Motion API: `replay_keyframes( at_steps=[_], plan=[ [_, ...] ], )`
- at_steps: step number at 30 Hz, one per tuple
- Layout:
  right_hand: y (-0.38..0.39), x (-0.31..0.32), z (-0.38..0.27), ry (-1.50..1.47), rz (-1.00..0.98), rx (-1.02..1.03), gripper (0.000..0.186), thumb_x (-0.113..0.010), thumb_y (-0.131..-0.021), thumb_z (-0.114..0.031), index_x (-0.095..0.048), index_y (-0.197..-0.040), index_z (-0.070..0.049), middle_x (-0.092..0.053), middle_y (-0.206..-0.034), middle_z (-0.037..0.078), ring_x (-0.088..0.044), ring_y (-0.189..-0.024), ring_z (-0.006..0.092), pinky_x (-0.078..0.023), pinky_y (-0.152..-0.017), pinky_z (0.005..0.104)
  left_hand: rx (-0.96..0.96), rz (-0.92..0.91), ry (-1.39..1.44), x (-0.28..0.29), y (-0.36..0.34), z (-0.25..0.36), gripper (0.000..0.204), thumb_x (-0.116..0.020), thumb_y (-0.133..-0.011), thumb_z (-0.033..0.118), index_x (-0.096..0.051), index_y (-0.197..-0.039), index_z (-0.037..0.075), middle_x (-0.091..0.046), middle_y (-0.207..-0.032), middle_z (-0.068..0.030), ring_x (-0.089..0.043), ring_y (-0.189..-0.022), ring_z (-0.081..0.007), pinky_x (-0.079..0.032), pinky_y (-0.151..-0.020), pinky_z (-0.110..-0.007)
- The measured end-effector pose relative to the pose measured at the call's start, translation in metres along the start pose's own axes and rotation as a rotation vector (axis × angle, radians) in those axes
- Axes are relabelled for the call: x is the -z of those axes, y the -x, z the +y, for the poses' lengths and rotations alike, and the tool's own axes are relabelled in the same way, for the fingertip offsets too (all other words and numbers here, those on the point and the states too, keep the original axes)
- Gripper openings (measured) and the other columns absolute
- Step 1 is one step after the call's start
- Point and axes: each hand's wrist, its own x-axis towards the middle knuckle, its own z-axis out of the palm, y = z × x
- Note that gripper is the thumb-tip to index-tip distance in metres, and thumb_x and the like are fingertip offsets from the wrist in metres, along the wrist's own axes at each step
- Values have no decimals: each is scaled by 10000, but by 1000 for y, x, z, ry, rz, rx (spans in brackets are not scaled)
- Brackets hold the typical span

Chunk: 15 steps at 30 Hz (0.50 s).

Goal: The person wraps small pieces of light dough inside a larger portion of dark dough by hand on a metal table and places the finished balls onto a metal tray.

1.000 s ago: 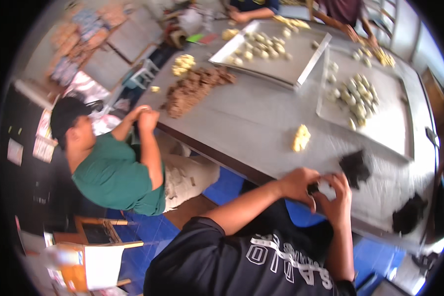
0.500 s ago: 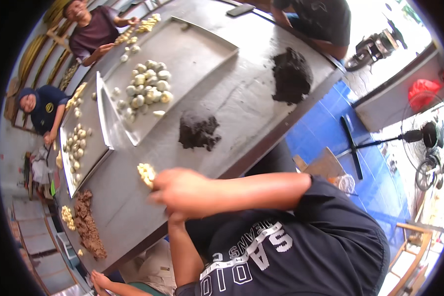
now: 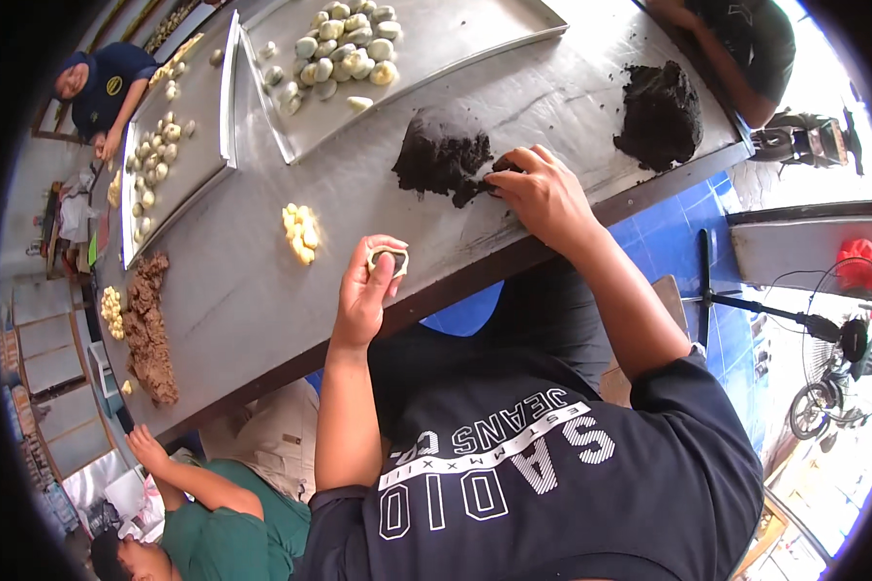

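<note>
My left hand (image 3: 366,295) holds a small pale dough cup (image 3: 389,259) with dark filling in it, just above the near edge of the steel table (image 3: 262,300). My right hand (image 3: 541,192) reaches onto the table, and its fingertips pinch the edge of a dark filling mound (image 3: 439,155). A small pile of yellow dough pieces (image 3: 302,232) lies left of my left hand.
A second dark mound (image 3: 661,111) sits at the table's right end. Two metal trays (image 3: 455,58) (image 3: 170,165) hold several pale dough balls. A brown mound (image 3: 150,324) lies at the left. Other people work around the table, one in green (image 3: 223,513). A fan (image 3: 843,334) stands at the right.
The view has swung round. My right hand has moved away from my left and out to the dark mound; my left hand now holds the dough cup alone.
</note>
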Motion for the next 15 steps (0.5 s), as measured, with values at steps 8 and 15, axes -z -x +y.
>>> replay_keyframes(
  at_steps=[8,15],
  plan=[
    [4,2,-36,-15,22,-23,68,-801,-953,-141,-805,-1019,-123,-756,-1075,60,-702,-1059,306,-609,-928,430,-14,39,170,-3,-2,5,404,-651,-1192,424,-720,-1269,34,-639,-945,15,-503,-770,-61,-415,-699,-222],
    [7,-11,-49,-100,-78,59,121,-812,-914,-158,-748,-987,-86,-742,-970,69,-714,-1007,328,-608,-893,457,-20,122,107,-1,2,-1,361,-646,-1196,438,-682,-1097,92,-586,-865,26,-487,-704,-48,-371,-615,-219]
  ],
)
